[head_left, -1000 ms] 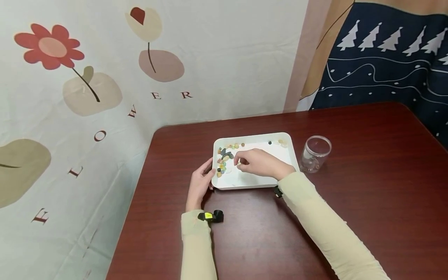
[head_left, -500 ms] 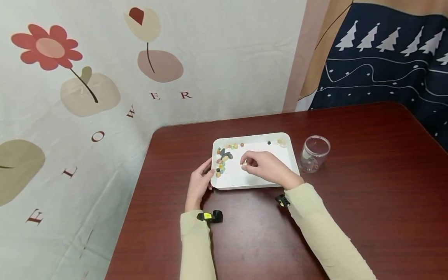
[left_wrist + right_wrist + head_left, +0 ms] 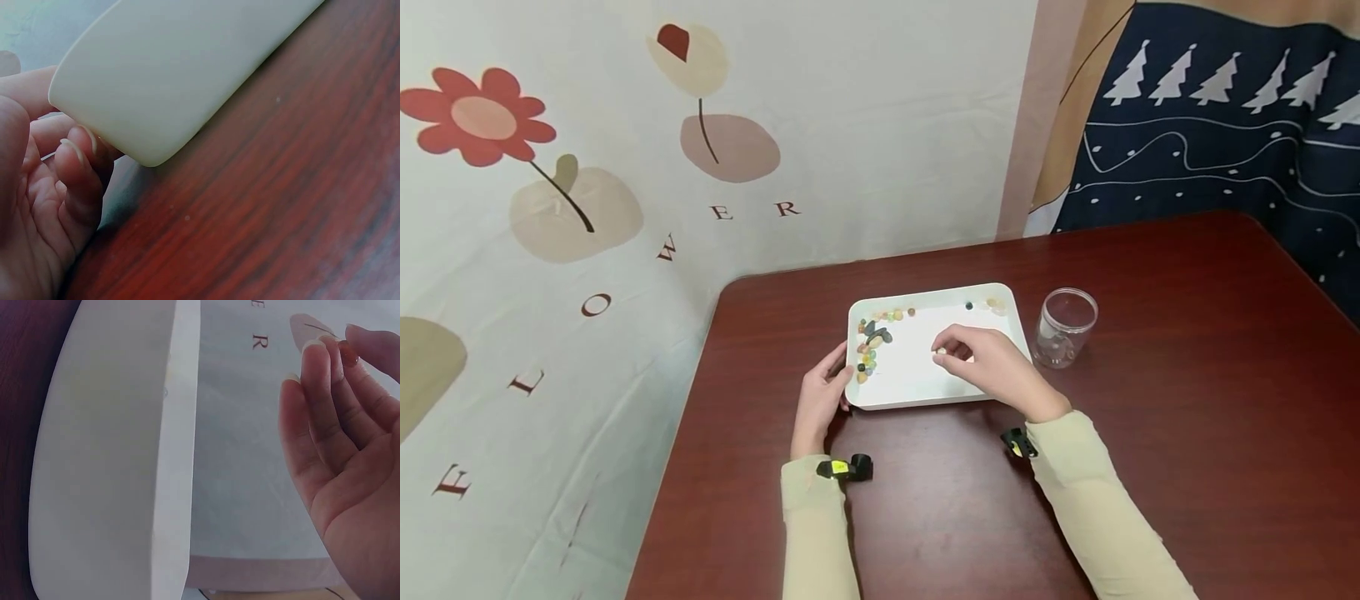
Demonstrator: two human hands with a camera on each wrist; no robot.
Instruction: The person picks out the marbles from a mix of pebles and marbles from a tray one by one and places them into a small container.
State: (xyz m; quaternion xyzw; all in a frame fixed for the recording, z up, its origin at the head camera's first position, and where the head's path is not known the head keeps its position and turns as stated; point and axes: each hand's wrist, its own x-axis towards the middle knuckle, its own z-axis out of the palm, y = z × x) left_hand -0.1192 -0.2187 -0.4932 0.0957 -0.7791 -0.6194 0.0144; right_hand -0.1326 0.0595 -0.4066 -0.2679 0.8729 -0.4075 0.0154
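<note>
A shallow white tray (image 3: 917, 379) lies on the table, with several coloured pebbles (image 3: 876, 336) grouped along its left side. My left hand (image 3: 818, 404) holds the tray's left edge, thumb at the rim. In the left wrist view, the fingers of that hand (image 3: 56, 181) curl against the tray's outer wall (image 3: 162, 94). Over the middle of the tray my right hand (image 3: 996, 364) pinches a small pebble between thumb and fingertips. The right wrist view shows this pebble (image 3: 348, 354) as orange-brown and shiny, partly hidden by the fingers.
A clear jar (image 3: 1065, 327) stands on the table just right of the tray. In the tray's far right corner lie a dark pebble (image 3: 969, 306) and pale pebbles (image 3: 995, 305). Behind the table (image 3: 1180, 375) hangs a flower-printed cloth (image 3: 880, 125).
My right hand has moved rightward, away from the pebbles at the left, with the pinched pebble. The left hand stays on the tray's edge, and the head view has shifted slightly.
</note>
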